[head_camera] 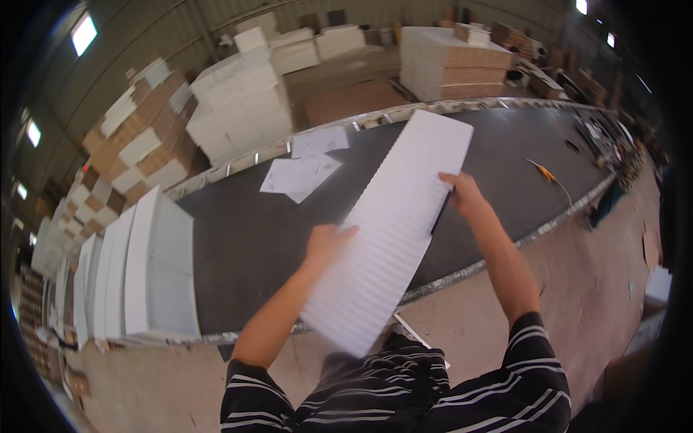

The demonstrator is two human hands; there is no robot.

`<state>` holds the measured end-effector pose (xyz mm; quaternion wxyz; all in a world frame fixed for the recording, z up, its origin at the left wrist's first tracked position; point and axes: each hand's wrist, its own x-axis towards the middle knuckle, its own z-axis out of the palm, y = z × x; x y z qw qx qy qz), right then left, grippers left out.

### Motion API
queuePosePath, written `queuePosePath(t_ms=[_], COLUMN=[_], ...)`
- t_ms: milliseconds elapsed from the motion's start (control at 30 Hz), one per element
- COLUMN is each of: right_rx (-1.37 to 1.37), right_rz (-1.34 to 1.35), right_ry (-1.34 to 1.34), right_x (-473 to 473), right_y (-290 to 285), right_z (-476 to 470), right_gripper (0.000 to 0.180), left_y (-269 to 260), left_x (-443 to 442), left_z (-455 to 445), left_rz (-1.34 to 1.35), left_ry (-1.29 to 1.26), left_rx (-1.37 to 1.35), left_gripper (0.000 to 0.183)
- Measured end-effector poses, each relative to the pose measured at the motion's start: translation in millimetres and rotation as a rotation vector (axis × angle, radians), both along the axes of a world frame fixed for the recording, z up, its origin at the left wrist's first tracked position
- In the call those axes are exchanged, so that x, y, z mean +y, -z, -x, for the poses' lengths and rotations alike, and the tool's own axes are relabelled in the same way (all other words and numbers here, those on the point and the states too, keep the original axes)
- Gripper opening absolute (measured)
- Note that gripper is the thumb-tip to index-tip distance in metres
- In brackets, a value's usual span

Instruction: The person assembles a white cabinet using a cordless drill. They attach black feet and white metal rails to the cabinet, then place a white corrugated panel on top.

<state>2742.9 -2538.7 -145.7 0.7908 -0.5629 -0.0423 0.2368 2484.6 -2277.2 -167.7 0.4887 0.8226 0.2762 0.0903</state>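
Note:
A long white ribbed panel (390,227) is held at a slant above the dark-topped work table (233,260). My left hand (326,243) grips its left edge around the middle, thumb on the ribbed face. Farther up, my right hand (463,190) holds the opposite edge, with the fingers hidden behind the panel. A short dark strip (441,214) shows along the right edge just below that hand. The panel's near end is blurred and reaches over the table's front edge, close to my body.
Printed papers (303,165) lie on the table beyond the panel. White box-like units (162,265) stand at the table's left end. A yellow-handled tool with a cord (546,172) rests at right, near metal parts (595,138). Stacked cartons (455,65) stand behind; people are at far right.

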Motion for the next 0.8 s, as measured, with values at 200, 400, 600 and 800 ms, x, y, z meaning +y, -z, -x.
queuePosePath(t_ms=[200,400,600,800], right_rx=[-0.237,-0.547,-0.791,-1.183], right_rz=[0.341,0.565,0.876,1.157], right_ry=[-0.068,-0.111,-0.204,-0.080], right_x=[122.7,185.3,190.0,179.5], right_y=[29.1,68.9,78.5,37.9], right_z=[-118.7,-167.8,-209.3,-113.4], right_gripper=[0.027,0.021,0.028,0.065], left_y=[32.5,42.2,40.3,56.4], left_x=[-55.8,-65.4,-48.7,-36.5], left_z=[-46.6,-77.1,-65.4,55.9], left_rz=[0.213,0.356,0.234,0.616], left_ry=[-0.295,-0.469,-0.321,-0.110], left_rx=[-0.060,-0.230,-0.164,-0.255], left_gripper=[0.035,0.034,0.044,0.049])
